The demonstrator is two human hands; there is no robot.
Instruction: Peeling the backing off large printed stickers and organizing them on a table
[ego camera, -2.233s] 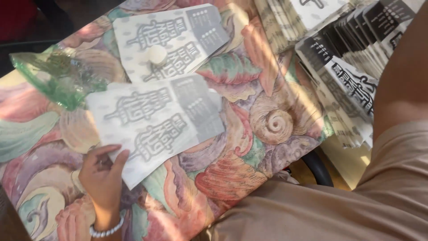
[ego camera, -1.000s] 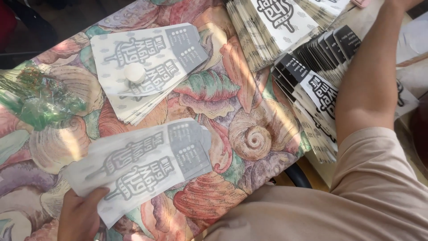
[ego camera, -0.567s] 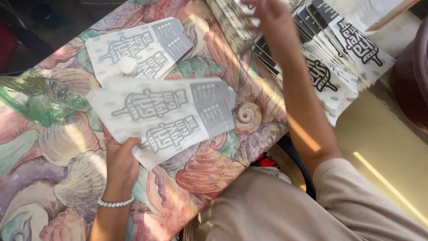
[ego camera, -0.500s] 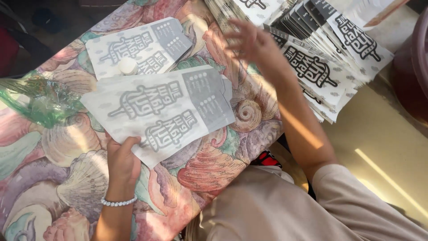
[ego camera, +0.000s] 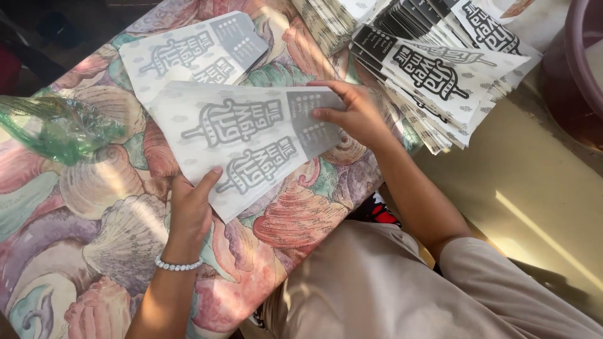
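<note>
A white printed paper bag (ego camera: 251, 141) was held flat on the table (ego camera: 94, 207), pinched at its lower edge by the left hand (ego camera: 191, 207) and at its grey end by the right hand (ego camera: 352, 113). Its long axis ran slantwise between the hands. A similar bag (ego camera: 188, 50) lay beyond them.

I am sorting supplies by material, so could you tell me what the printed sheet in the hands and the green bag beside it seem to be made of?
Printed sheet: likely thin matte paper; print shows through. Green bag: probably thin glossy plastic film, translucent, crinkled.
</note>
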